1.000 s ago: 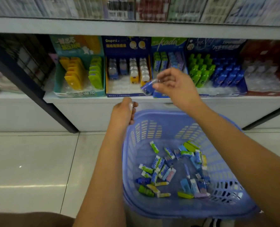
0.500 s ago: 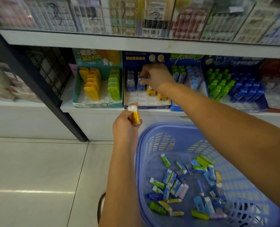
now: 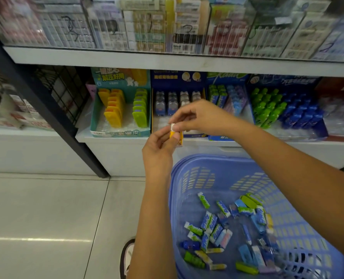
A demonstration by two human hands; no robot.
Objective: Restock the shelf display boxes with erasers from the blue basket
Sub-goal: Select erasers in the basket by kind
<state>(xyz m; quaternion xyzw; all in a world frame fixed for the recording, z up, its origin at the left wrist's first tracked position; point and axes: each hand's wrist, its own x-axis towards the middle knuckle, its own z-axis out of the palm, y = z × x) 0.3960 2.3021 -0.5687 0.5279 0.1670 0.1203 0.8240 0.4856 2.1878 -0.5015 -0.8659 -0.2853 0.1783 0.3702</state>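
You are holding a small yellow eraser with a white cap (image 3: 172, 133) between both hands, just in front of the dark blue cardboard display box (image 3: 177, 77) on the white shelf (image 3: 127, 142). Your left hand (image 3: 157, 147) is gripping its lower body from below with curled fingers. Your right hand (image 3: 197, 115) is pinching the white end between thumb and forefinger, probably so you can take it over and stand it upright in the box's rows. The blue slotted plastic basket (image 3: 187, 164) is sitting under your forearms, putting the loose wrapped erasers (image 3: 213, 228) within easy reach.
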